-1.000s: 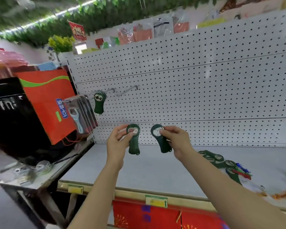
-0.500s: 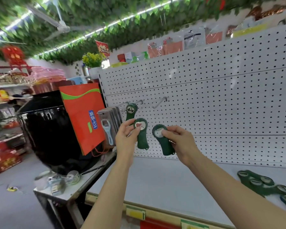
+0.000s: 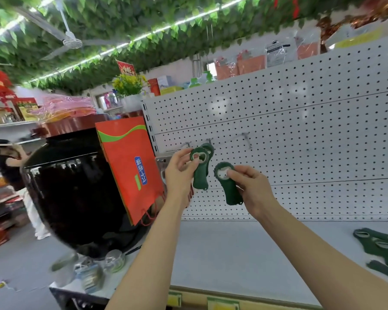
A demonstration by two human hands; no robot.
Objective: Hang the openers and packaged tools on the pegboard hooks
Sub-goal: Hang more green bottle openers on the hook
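Note:
My left hand (image 3: pixel 177 171) pinches a dark green bottle opener (image 3: pixel 199 170) by its ring end, right in front of another green opener (image 3: pixel 208 147) that hangs on a pegboard hook (image 3: pixel 187 144). My right hand (image 3: pixel 250 186) holds a second green opener (image 3: pixel 227 184) upright, lower and to the right. An empty hook (image 3: pixel 246 138) sticks out of the white pegboard (image 3: pixel 311 135) further right. Packaged tools (image 3: pixel 160 162) hang mostly hidden behind my left hand. Several more green openers (image 3: pixel 381 245) lie on the shelf at the right edge.
A red gift bag (image 3: pixel 130 166) and a big black jar (image 3: pixel 70 189) stand left of the pegboard. Small jars (image 3: pixel 94 271) sit on a low side table. The grey shelf (image 3: pixel 233 249) runs below the board. A person (image 3: pixel 7 166) stands far left.
My view tilted up and left. My left hand raised its opener up to the hooks, in front of the hanging opener. My right hand rose a little with its opener.

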